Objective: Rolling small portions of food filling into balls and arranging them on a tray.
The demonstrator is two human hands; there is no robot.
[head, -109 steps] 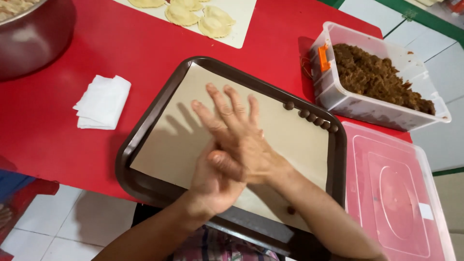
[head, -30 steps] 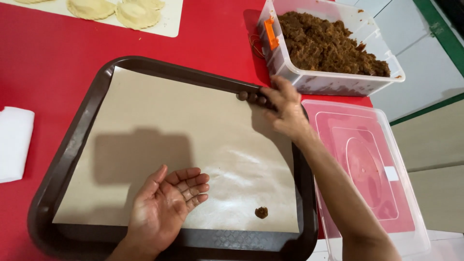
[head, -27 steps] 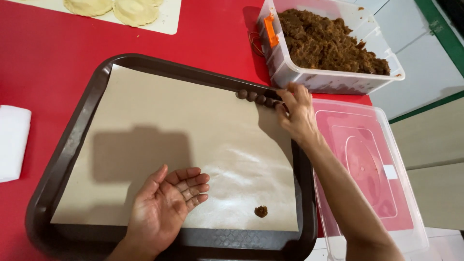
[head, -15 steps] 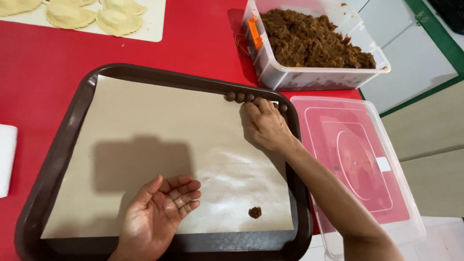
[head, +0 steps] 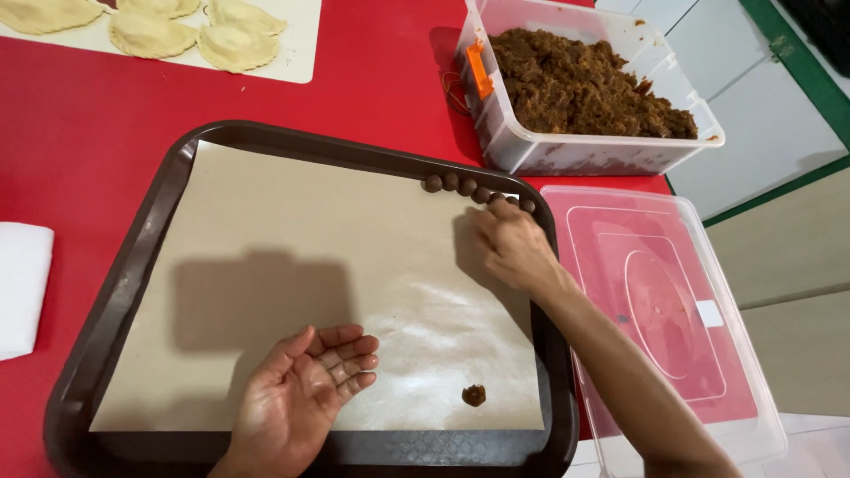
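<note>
**Row of filling balls at the tray's far right corner**

Small, dark brown filling balls (head: 469,188), roughly round and matte, lined up in a short row on the parchment sheet (head: 310,265) close to the tray's far rim. Right hand (head: 512,248) knuckles-up at the row's right end, fingertips curled down onto the last balls; whether pinching one or merely touching, impossible to tell, fingertips hidden beneath the hand. Exact count of balls unclear for the same reason. Left hand (head: 305,389) palm-up and slack, fingers loosely bent, holding nothing, resting near the sheet's near edge. One rougher, lumpy scrap of filling (head: 474,396) lying alone on the paper just right of that hand, well apart from the row.

Beige parchment, faintly creased and shiny toward the right, covering a dark brown plastic tray (head: 124,292) with rounded corners and a textured rim; near edge cut off by the frame. Beyond, a clear plastic tub (head: 584,155) of crumbly brown filling, orange clip on its side. Clear lid (head: 664,301) flat beside the tray. Pale crimped dumplings (head: 230,44) on a white board, partly cropped. Folded white cloth (head: 22,283) at the left, cut off. Red tabletop (head: 88,124) beneath everything.
</note>
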